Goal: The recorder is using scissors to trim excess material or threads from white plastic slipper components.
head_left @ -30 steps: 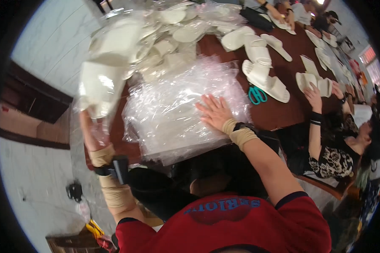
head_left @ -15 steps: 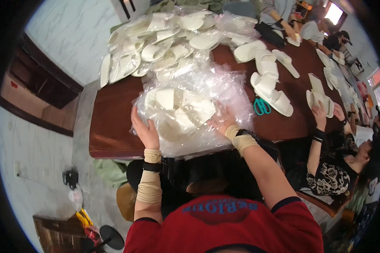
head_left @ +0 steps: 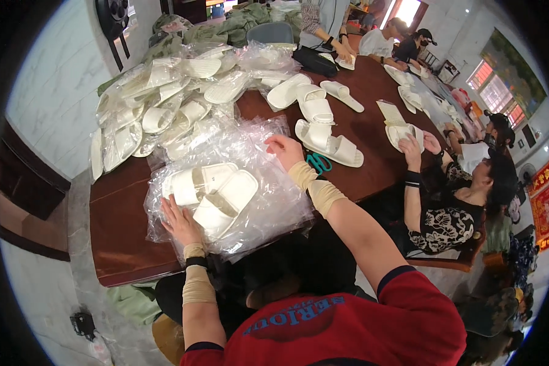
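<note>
A pair of white slippers [head_left: 227, 201] lies side by side on a stack of clear plastic bags [head_left: 261, 217] in front of me. I cannot tell whether film covers any part of them. My left hand [head_left: 180, 222] is open, its spread fingers touching the near left edge of the pair. Over at the far right corner of the stack, my right hand [head_left: 285, 152] has bent fingers closed on the film of a plastic bag. Beige wraps and dark bands circle both my wrists.
Bagged white slippers [head_left: 165, 100] are heaped at the far left of the brown table [head_left: 128, 213]. Loose slippers [head_left: 329, 143] and teal-handled scissors [head_left: 318, 163] lie to the right. A co-worker [head_left: 448, 213] handles a slipper at the right side; other people sit farther along.
My left hand has come from beside the film onto the slippers' edge. My right hand has left the slippers for the stack's far right corner. The whole view has shifted.
</note>
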`<state>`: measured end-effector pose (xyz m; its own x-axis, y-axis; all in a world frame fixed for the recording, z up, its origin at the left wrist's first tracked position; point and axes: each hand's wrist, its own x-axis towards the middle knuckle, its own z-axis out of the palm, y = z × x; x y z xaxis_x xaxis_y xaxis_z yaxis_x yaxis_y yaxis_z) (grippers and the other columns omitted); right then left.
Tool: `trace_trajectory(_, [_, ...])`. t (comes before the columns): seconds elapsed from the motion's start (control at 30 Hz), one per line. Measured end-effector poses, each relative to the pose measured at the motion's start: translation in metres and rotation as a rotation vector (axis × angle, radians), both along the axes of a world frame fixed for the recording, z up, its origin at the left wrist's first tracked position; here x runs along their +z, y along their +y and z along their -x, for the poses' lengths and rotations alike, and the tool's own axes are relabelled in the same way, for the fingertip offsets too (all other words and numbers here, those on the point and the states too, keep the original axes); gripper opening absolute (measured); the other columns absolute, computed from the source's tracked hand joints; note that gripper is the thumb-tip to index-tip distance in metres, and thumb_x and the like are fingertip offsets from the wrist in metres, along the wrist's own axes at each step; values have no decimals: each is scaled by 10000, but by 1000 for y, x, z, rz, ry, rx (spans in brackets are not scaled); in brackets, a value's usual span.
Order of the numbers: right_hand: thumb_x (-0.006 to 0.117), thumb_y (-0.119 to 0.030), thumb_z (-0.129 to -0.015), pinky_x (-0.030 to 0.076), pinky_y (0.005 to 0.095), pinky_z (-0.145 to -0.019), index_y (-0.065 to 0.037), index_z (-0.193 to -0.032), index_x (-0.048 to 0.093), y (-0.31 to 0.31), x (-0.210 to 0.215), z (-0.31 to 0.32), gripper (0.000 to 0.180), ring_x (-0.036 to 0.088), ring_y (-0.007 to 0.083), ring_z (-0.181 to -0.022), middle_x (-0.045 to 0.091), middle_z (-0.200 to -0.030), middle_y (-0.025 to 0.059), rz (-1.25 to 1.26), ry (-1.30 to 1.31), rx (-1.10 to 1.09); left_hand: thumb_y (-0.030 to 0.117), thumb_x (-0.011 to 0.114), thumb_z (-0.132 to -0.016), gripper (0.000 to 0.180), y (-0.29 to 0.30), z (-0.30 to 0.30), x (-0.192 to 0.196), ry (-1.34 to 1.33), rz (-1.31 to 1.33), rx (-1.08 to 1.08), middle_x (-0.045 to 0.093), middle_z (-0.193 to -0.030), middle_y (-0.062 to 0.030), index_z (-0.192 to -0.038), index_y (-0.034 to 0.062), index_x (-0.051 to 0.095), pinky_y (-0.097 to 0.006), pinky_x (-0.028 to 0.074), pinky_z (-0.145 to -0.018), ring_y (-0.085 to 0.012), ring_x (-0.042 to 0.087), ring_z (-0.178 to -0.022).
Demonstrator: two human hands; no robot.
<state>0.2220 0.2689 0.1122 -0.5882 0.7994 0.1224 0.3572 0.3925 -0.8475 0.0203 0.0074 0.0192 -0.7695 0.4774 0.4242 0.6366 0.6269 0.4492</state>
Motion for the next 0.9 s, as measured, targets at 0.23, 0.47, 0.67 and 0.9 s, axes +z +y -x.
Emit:
trace_trajectory(0.23, [486, -95, -915, 529, 269, -608, -16, -942, 609, -5, 45, 11, 149, 640, 146, -665, 639, -785, 52, 316, 119, 298, 175, 417, -940, 529, 4, 0, 5, 34, 97, -26, 165, -1545, -38, -1449, 158, 273, -579, 142, -1095, -235, 177, -1418])
trace_trajectory(0.47, [589, -123, -782, 529, 359, -670, -94, -1001, 632, -3, -26, 25, 225, 656, 260, -742, 662, -813, 135, -346, -99, 428, 140, 423, -923, 546, 8, -10, 14, -15, 10, -75, 198, -1535, -46, -1448, 126, 275, -571, 102, -1103, -199, 189, -1415])
trace_trajectory(0.67, [760, -210, -667, 470, 435, -835, -70, -1151, 539, -30, -38, 62, 550, 599, 369, -953, 633, -1012, 185, -496, -321, 512, 194, 384, -939, 537, -3, 2, 1, -119, -55, -55, 190, -1541, -27, -1460, 163, 259, -586, 78, -1102, -201, 198, -1413])
trace_trajectory(0.9, [806, -272, -646, 464, 409, -853, -75, -1150, 523, -38, -26, 45, 611, 584, 370, -1011, 621, -1053, 203, 18, -321, 450, 246, 368, -959, 534, 6, -4, 6, -62, -56, -87, 154, -1551, -32, -1468, 157, 235, -614, 91, -1087, -224, 157, -1424])
